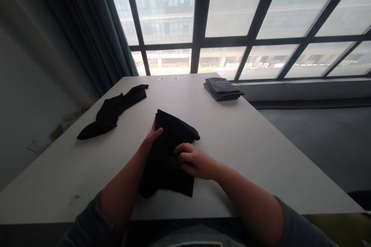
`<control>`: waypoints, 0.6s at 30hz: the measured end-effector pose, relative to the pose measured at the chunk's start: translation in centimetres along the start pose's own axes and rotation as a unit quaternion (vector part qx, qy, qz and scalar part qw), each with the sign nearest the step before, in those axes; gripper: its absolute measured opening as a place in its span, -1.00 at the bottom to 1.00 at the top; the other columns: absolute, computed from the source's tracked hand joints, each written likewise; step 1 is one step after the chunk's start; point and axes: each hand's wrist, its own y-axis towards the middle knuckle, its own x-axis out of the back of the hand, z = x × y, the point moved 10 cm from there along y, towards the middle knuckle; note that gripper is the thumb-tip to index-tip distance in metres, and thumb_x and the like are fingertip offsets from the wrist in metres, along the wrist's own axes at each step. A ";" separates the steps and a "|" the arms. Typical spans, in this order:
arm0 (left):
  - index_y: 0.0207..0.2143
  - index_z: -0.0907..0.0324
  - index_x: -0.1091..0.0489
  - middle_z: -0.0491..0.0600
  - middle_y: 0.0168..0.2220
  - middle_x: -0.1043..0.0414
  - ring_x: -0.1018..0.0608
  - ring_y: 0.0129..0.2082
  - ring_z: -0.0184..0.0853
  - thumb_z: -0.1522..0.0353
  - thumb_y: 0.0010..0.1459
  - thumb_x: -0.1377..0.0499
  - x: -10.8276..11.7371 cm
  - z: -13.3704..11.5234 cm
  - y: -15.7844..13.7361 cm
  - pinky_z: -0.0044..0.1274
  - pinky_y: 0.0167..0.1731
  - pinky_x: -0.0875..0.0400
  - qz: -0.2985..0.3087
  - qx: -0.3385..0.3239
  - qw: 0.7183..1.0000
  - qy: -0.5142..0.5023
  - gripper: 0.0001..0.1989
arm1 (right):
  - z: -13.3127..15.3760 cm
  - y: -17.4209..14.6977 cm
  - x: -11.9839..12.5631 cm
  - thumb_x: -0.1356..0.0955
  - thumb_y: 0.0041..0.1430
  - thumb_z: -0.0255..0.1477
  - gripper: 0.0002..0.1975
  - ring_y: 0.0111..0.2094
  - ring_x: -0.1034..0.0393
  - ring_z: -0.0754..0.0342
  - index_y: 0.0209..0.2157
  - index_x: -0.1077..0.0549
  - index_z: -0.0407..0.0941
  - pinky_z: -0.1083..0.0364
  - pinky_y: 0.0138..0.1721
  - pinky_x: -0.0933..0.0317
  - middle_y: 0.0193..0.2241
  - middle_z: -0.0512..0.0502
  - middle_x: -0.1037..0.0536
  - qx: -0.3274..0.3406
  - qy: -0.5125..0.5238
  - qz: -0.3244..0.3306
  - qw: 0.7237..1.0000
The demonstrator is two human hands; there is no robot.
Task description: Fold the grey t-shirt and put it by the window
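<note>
In the head view, a piece of black cloth [168, 142] lies near the middle of the desk's near edge, its upper part seemingly raised off the top. The left hand [150, 138] grips its left side, thumb in front and fingers behind. The right hand [195, 161] rests on the cloth's right half with fingers curled; whether they pinch a layer or merely press, I cannot tell. For good handling, the left grip should probably be firm but light, so the edge is steadied without bunching, while the right fingers ease creases outward. Black against black hides the layers, so feeling for edges looks safer than judging by eye.

The white desk [246, 142] carries a crumpled black garment [107, 114] along its left edge and a stack of folded dark grey fabric [222, 85], striped layers showing, by the far right corner. Two round inserts [177, 78] sit at the far edge; a smudge [74, 199] marks the near left part. Beyond stand a dark-framed window [203, 11] and a blue-grey curtain [87, 19].
</note>
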 end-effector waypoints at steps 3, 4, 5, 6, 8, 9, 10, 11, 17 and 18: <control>0.56 -0.14 0.26 0.01 0.31 -0.40 -0.54 0.22 -0.02 0.27 0.21 -0.34 3.3 -1.1 1.2 -0.16 0.24 -0.43 -0.093 -0.045 0.993 0.064 0.07 | -1.1 -0.5 1.8 -0.25 0.33 -0.51 -0.93 -0.15 -0.45 0.05 -0.23 -0.33 -0.07 0.06 -0.14 -0.33 -0.11 -0.14 -0.55 -0.054 0.023 -0.090 0.994; 0.56 -0.17 0.29 0.02 0.31 -0.38 -0.55 0.20 -0.03 0.29 0.22 -0.32 4.3 -1.0 1.6 -0.15 0.20 -0.47 -0.114 -0.044 0.988 0.090 0.07 | -2.0 -0.9 2.6 -0.23 0.35 -0.49 -0.93 -0.27 -0.42 0.08 -0.23 -0.31 -0.06 0.09 -0.23 -0.29 -0.24 -0.07 -0.54 -0.088 0.019 -0.128 0.988; 0.55 -0.16 0.22 0.04 0.33 -0.36 -0.54 0.21 -0.03 0.31 0.22 -0.30 5.5 -1.3 1.8 -0.16 0.17 -0.49 -0.144 -0.052 0.980 0.130 0.02 | -2.9 -1.4 3.5 -0.21 0.37 -0.46 -0.93 -0.37 -0.35 0.10 -0.24 -0.29 -0.05 0.11 -0.30 -0.25 -0.36 0.01 -0.48 -0.123 0.008 -0.168 0.978; 0.52 -0.13 0.04 0.07 0.34 -0.32 -0.51 0.24 -0.03 0.31 0.21 -0.29 6.5 -2.0 1.7 -0.18 0.16 -0.50 -0.183 -0.075 0.962 0.186 -0.09 | -3.6 -1.9 4.3 -0.22 0.38 -0.42 -0.93 -0.43 -0.29 0.11 -0.24 -0.29 -0.05 0.12 -0.34 -0.20 -0.44 0.05 -0.42 -0.154 -0.010 -0.206 0.966; 0.29 0.00 -0.38 0.10 0.35 -0.28 -0.44 0.29 -0.03 0.29 0.22 -0.28 6.9 -4.5 0.6 -0.23 0.16 -0.48 -0.253 -0.151 0.899 0.325 -0.43 | -4.7 -2.8 5.7 -0.25 0.35 -0.37 -0.92 -0.47 -0.24 0.11 -0.27 -0.28 -0.04 0.12 -0.36 -0.16 -0.49 0.09 -0.37 -0.196 -0.045 -0.265 0.943; 0.14 0.06 -0.50 0.12 0.30 -0.33 -0.45 0.27 -0.05 0.26 0.25 -0.26 5.8 -5.6 0.0 -0.26 0.14 -0.49 -0.255 -0.187 0.866 0.386 -0.60 | -5.1 -3.0 6.2 -0.27 0.33 -0.35 -0.91 -0.48 -0.24 0.11 -0.28 -0.29 -0.04 0.12 -0.36 -0.15 -0.50 0.10 -0.37 -0.210 -0.058 -0.284 0.934; 0.03 0.09 -0.54 0.12 0.21 -0.40 -0.50 0.20 -0.09 0.22 0.30 -0.22 3.9 -6.1 -0.4 -0.29 0.10 -0.50 -0.223 -0.210 0.849 0.431 -0.69 | -5.4 -3.2 6.5 -0.29 0.31 -0.34 -0.91 -0.48 -0.26 0.11 -0.28 -0.30 -0.05 0.12 -0.36 -0.16 -0.50 0.10 -0.38 -0.219 -0.068 -0.296 0.927; 0.00 0.10 -0.55 0.10 0.12 -0.48 -0.55 0.10 -0.13 0.19 0.34 -0.18 1.5 -6.0 -0.7 -0.33 0.05 -0.52 -0.160 -0.217 0.846 0.460 -0.71 | -5.6 -3.2 6.7 -0.32 0.28 -0.34 -0.91 -0.46 -0.29 0.11 -0.28 -0.33 -0.05 0.11 -0.35 -0.17 -0.48 0.09 -0.42 -0.221 -0.073 -0.302 0.925; 0.14 0.02 -0.48 0.01 -0.03 -0.57 -0.61 -0.08 -0.13 0.23 0.24 -0.31 -6.6 -3.7 -3.0 -0.40 -0.07 -0.49 -0.035 -0.130 0.786 0.604 -0.58 | -4.7 -2.1 5.7 -0.39 0.22 -0.42 -0.86 -0.28 -0.52 0.03 -0.16 -0.52 -0.05 0.08 -0.20 -0.33 -0.27 -0.05 -0.63 -0.146 -0.062 -0.236 0.959; 0.10 0.02 -0.50 0.01 -0.03 -0.56 -0.61 -0.08 -0.12 0.24 0.24 -0.30 -6.6 -3.7 -3.2 -0.41 -0.09 -0.48 -0.044 -0.119 0.773 0.621 -0.62 | -4.3 -2.0 5.7 -0.39 0.24 -0.43 -0.88 -0.25 -0.54 0.02 -0.17 -0.54 -0.05 0.07 -0.16 -0.35 -0.24 -0.07 -0.65 -0.130 -0.062 -0.224 0.964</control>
